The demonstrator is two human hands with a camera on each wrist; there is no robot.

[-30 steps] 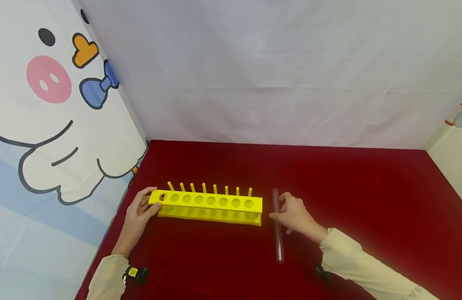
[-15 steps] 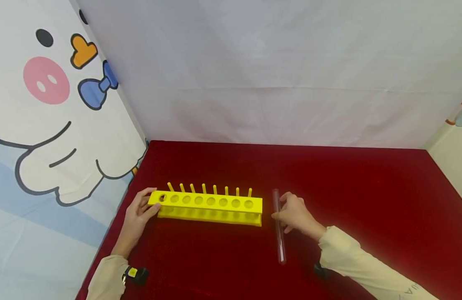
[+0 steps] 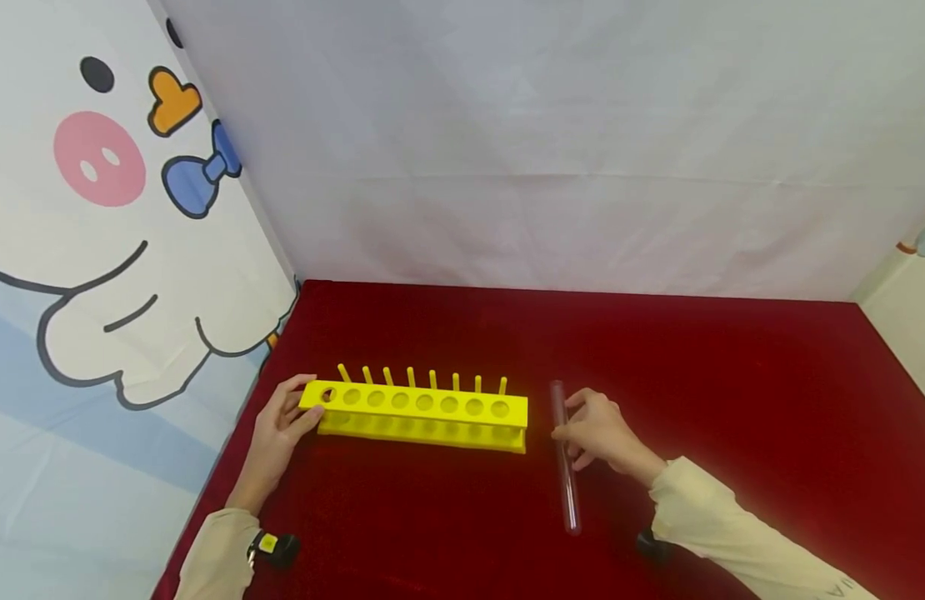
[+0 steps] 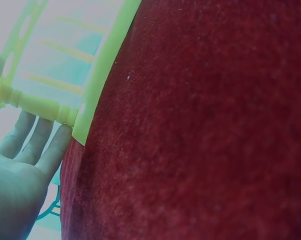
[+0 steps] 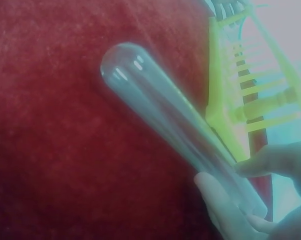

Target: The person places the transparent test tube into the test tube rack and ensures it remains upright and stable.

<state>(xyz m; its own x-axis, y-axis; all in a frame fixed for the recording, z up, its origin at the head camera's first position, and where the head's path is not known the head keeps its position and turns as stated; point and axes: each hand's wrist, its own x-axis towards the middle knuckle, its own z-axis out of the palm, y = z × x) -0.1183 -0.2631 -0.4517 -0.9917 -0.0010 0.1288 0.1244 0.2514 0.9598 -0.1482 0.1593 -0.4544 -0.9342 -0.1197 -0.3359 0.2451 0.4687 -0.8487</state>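
A yellow test tube rack [image 3: 413,415] stands on the red cloth, with a row of holes along its top and a row of pegs behind. My left hand [image 3: 273,437] grips its left end, thumb at the front of the top board. In the left wrist view, fingers lie against the end post of the rack [image 4: 98,82]. To the right of the rack, my right hand [image 3: 601,433] pinches a clear glass test tube [image 3: 570,496] between thumb and fingers. The right wrist view shows the tube's rounded closed end [image 5: 128,62] pointing away from the hand, over the cloth.
Dark red cloth [image 3: 695,358] covers the table. A pale curtain [image 3: 545,150] hangs behind it, and a cartoon-printed panel [image 3: 215,258] borders the left side. A dark wrist device [image 3: 282,550] sits at the left cuff.
My right hand and the test tube have shifted slightly to the right, away from the rack. The left hand keeps its grip on the rack's end.
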